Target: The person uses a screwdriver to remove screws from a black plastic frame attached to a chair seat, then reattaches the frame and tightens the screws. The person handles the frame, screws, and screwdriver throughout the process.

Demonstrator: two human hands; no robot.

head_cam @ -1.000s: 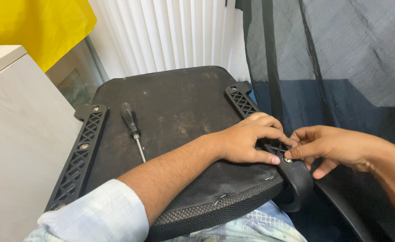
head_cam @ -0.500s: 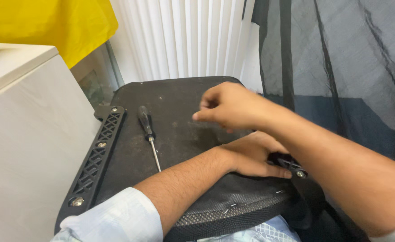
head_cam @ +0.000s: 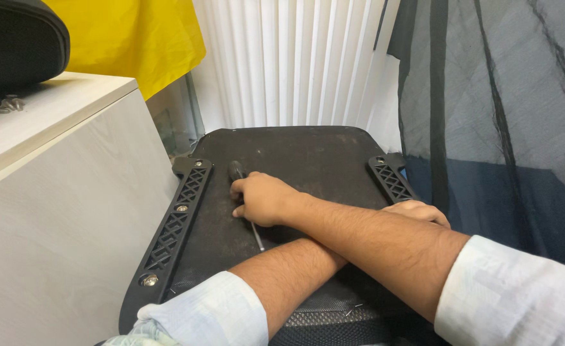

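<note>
the arms are crossed over the upturned chair seat [head_cam: 308, 160]. the right hand [head_cam: 263, 198] has reached over to the left and its fingers are curled down around the screwdriver [head_cam: 247, 205], which lies on the dark underside of the seat just beside the left bracket [head_cam: 176, 224]; the black handle pokes out above the knuckles and the metal shaft runs out below the palm. the left hand [head_cam: 420, 211] sits at the right edge of the seat near the right bracket [head_cam: 391, 179], mostly hidden behind the right forearm, so i cannot tell how its fingers stand. a pale cabinet [head_cam: 58, 211] stands close on the left.
</note>
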